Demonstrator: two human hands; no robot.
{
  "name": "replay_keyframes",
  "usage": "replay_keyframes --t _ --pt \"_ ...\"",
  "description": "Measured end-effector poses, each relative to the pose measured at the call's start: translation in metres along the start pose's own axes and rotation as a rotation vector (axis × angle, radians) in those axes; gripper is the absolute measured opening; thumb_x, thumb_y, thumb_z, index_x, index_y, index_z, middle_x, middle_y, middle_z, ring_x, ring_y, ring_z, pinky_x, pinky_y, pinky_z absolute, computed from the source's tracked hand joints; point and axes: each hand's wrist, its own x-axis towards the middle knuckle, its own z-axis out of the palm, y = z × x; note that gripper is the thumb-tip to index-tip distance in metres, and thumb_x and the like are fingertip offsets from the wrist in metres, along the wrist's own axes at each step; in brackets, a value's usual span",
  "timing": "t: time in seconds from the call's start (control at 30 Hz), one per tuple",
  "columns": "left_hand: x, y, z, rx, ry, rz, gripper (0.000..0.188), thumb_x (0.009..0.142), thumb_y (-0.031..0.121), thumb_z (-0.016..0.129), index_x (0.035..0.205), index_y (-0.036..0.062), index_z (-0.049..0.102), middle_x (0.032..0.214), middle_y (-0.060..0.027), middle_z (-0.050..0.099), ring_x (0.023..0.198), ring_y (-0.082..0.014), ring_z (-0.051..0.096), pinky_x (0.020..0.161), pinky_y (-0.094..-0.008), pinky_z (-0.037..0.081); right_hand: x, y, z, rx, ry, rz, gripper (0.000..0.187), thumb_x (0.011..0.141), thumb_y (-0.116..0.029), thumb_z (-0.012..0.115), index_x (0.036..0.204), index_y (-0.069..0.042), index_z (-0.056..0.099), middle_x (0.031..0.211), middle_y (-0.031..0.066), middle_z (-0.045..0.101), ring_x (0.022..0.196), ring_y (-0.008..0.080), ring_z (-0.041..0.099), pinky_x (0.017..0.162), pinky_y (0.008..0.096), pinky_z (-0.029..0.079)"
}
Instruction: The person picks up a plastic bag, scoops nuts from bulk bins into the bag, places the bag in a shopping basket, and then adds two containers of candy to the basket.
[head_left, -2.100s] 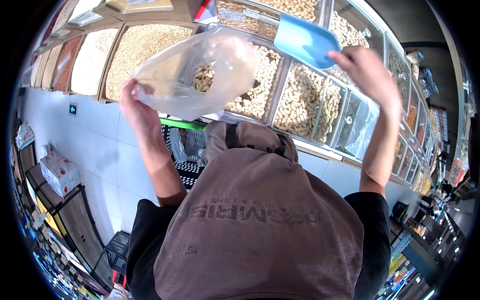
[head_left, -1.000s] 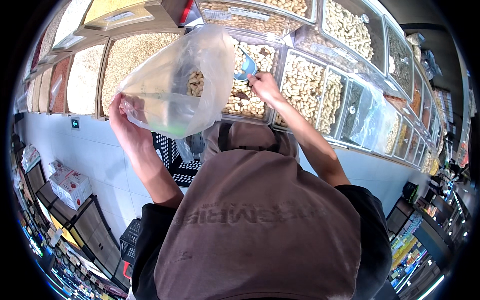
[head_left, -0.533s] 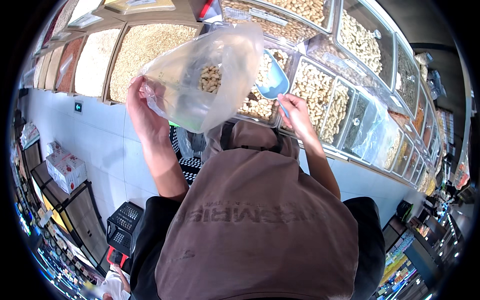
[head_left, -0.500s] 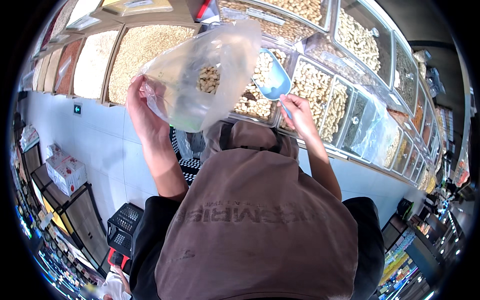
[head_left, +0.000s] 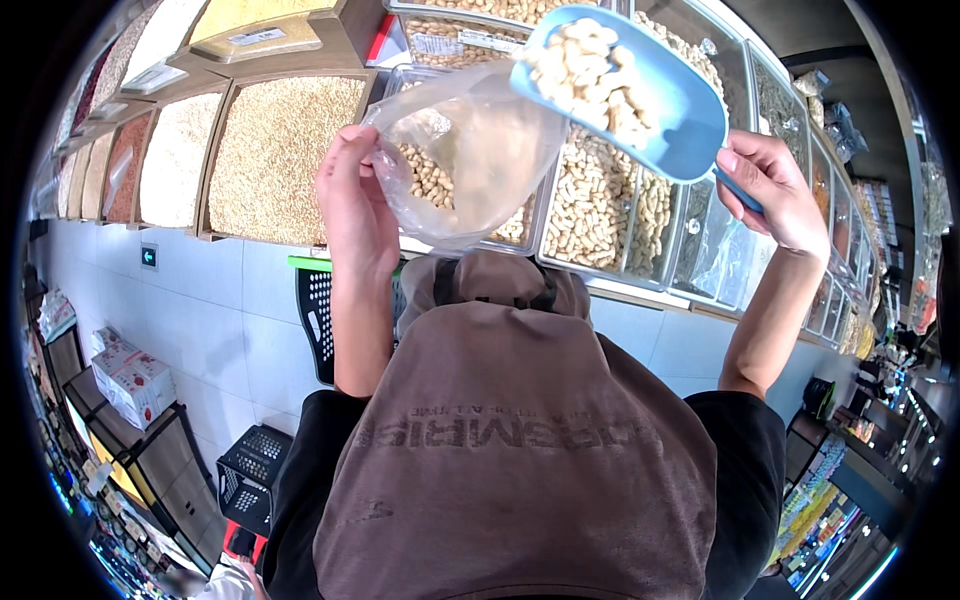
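Observation:
My left hand (head_left: pixel 360 205) pinches the left edge of a clear plastic bag (head_left: pixel 500 165), which hangs spread out over the nut bins. Pale nuts (head_left: pixel 430 178) show at the bag's left part; whether they lie inside it or in a bin behind, I cannot tell. In my right hand (head_left: pixel 772 190) is the handle of a light blue scoop (head_left: pixel 690 120), its fingers wrapped round it. A heap of pale nuts (head_left: pixel 590 80) lies in the scoop. The scoop's front lip is raised at the bag's upper right edge.
A clear bin of pale nuts (head_left: pixel 590 205) lies below the scoop, with more lidded bins to the right. Left are wooden bins of grain (head_left: pixel 285 150). A black basket with a green edge (head_left: pixel 318 310) is beside my left forearm. Another black basket (head_left: pixel 255 465) stands lower left.
The scoop has risen from the nut bin and moved right and up, now level with nuts in it. My left hand has shifted right, and the bag hangs lower.

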Motion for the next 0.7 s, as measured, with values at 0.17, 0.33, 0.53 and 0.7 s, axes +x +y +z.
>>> replay_keyframes --t 0.17,0.33,0.53,0.7 --pt "-0.006 -0.002 -0.004 -0.065 -0.037 0.031 0.009 0.094 0.012 0.057 0.086 0.0067 0.059 0.075 0.0014 0.059 0.067 -0.0059 0.055 0.065 -0.0219 0.044 0.038 -0.040 0.051 -0.756 -0.276 -0.194 0.035 0.099 -0.029 0.057 0.080 0.001 0.062 0.060 0.0069 0.053 0.054 0.0169 0.054 0.052 0.0330 0.042" --pt "-0.003 0.002 -0.005 -0.043 -0.035 0.070 0.010 0.094 0.012 0.056 0.087 0.0056 0.058 0.073 0.0016 0.058 0.066 -0.0072 0.054 0.067 -0.0231 0.044 0.050 -0.032 0.120 -1.180 -0.125 -0.480 0.028 0.098 -0.026 0.055 0.091 0.000 0.061 0.060 0.0153 0.056 0.054 0.0313 0.057 0.054 0.0419 0.045" --pt "0.009 0.000 -0.041 -0.069 0.124 0.128 0.014 0.094 0.015 0.054 0.098 0.0026 0.060 0.089 -0.0043 0.061 0.081 -0.0117 0.059 0.076 -0.0261 0.048 0.038 -0.043 0.079 -1.136 0.037 -0.324 0.022 0.096 -0.019 0.057 0.092 0.001 0.065 0.065 0.0192 0.060 0.061 0.0345 0.064 0.060 0.0441 0.050" --pt "0.035 0.020 -0.076 -0.076 0.160 0.131 0.021 0.094 0.021 0.055 0.102 0.0029 0.061 0.094 -0.0061 0.063 0.089 -0.0156 0.060 0.083 -0.0317 0.049 0.031 -0.014 0.042 -0.925 0.194 0.002 0.036 0.098 -0.031 0.056 0.097 0.004 0.067 0.067 0.0215 0.060 0.060 0.0318 0.062 0.061 0.0436 0.046"
